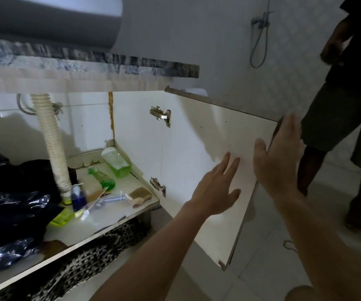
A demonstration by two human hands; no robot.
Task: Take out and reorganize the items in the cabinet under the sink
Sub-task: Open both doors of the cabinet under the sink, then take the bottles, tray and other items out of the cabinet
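A dim tiled bathroom, its under-sink cabinet (101, 216) standing open below a stone counter. The left hand (215, 187), fingers spread, lies flat against the inside of the cabinet door (199, 135); the right hand (277, 157) is open along the door's outer edge. Green bottles (115, 159), a blue bottle (78, 196) and dark plastic bags (10, 211) crowd the shelf; no labels are legible.

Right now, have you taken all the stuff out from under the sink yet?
Not yet. The cabinet door is swung open, with the right hand on its edge and the left hand flat against it. The green bottles, blue bottle and dark bag all sit inside, waiting.
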